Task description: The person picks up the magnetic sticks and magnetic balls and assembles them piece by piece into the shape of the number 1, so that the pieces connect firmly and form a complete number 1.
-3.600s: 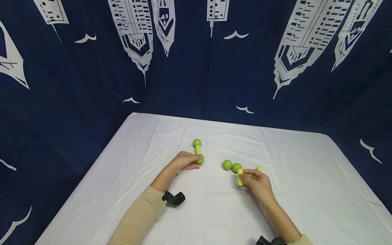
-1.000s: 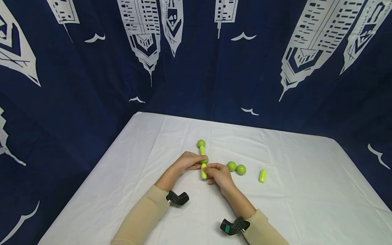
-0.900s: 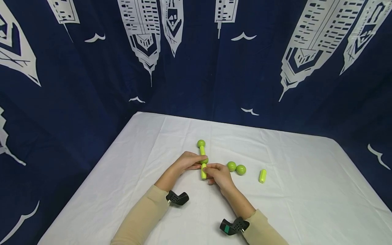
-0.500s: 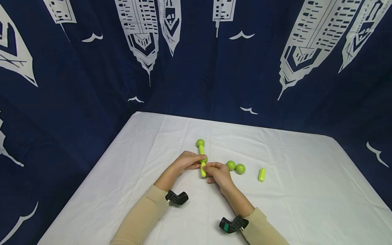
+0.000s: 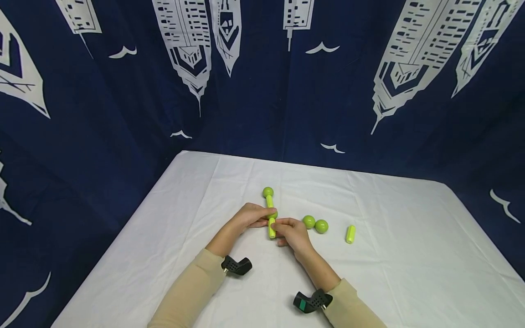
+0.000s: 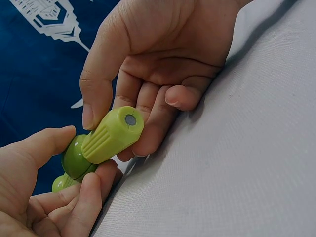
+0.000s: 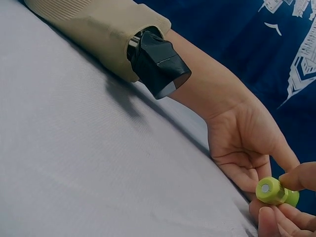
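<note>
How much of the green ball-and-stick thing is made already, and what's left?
Done, it seems: the far ball and far stick join the middle ball. In hand: the left grip holds the middle ball while the right grip pinches the near stick against it. Probably left: two loose balls and a loose stick, lying apart from the build on the white cloth.

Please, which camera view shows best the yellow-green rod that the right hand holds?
The left wrist view: the rod is largest there, with its ribbed side and grey end disc clear. The head view shows it small, partly covered by the right hand; the right wrist view shows mainly its disc end, at lower right.
</note>
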A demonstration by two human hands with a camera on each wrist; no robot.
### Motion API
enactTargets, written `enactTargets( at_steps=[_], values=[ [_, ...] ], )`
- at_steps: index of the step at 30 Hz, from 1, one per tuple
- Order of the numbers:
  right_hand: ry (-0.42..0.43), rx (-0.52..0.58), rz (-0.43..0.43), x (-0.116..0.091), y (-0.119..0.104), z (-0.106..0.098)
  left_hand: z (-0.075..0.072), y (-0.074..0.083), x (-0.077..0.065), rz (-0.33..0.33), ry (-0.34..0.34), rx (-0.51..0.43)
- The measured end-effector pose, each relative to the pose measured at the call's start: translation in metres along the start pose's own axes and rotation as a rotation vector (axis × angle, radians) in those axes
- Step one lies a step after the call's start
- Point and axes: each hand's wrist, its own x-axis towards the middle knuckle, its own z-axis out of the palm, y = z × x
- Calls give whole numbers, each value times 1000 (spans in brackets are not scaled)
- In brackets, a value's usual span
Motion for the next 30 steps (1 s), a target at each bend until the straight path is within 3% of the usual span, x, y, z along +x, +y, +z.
enactTargets(
  at_steps=[12, 30],
  values=[
    [-84, 32, 24, -6, -2, -1, 0, -1, 2, 10, 4, -1],
    [-83, 129, 16, -5, 0, -4, 0, 1, -1, 17, -13, -18]
  ],
)
